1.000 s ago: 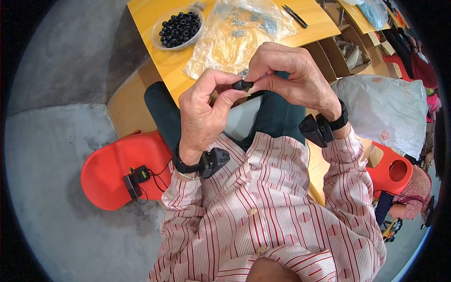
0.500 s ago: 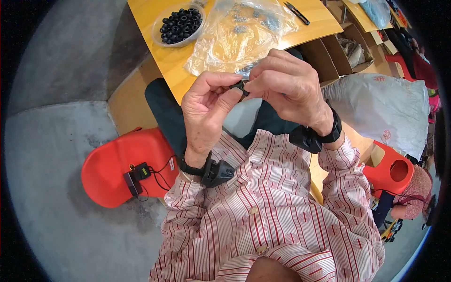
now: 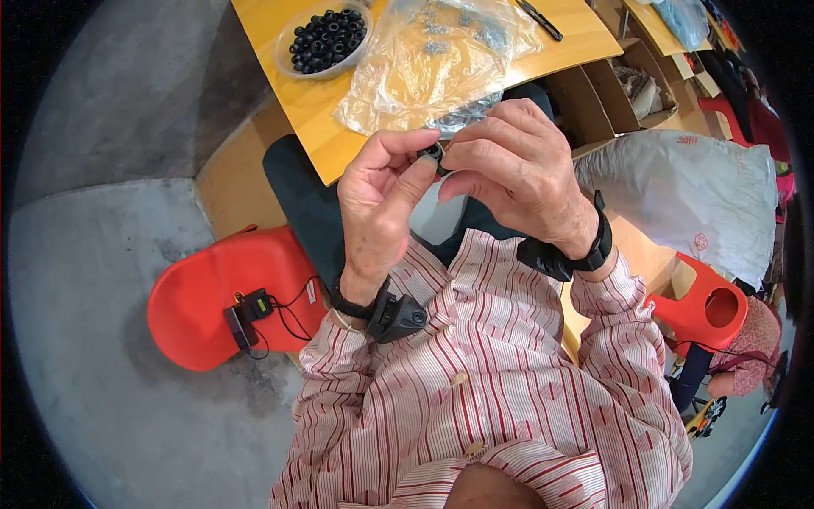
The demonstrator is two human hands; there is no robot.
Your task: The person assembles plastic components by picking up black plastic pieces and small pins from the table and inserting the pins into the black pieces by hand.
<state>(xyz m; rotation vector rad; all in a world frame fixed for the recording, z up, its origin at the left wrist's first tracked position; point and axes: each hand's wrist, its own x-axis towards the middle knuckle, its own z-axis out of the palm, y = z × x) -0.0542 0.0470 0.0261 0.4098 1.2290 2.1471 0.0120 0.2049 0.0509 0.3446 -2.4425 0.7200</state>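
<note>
My left hand (image 3: 377, 204) pinches a small black hollow plastic piece (image 3: 433, 153) between thumb and fingertips. It resembles the pieces in the bowl. My right hand (image 3: 521, 170) is beside it, index fingertip at the piece's lower right edge and thumb apart below; the other fingers are curled. Both hands are above my lap, just off the table's near edge. A round clear bowl (image 3: 282, 58) of black hollow pieces (image 3: 326, 41) stands on the table. Beside it lies a clear plastic bag (image 3: 394, 85) with small metal parts (image 3: 437, 47), too small to name.
The yellow table (image 3: 326, 157) carries black thread snips (image 3: 540, 19) at its far right. Cardboard boxes (image 3: 589, 97) and a large white sack (image 3: 678, 187) are on the right. A red stool (image 3: 203, 297) with a cabled device (image 3: 246, 318) is at left, another red stool (image 3: 691, 297) at right.
My right thumb has moved down, away from the black piece and index finger. The left hand still pinches the piece, its hole turned more into view. Both hands shifted slightly.
</note>
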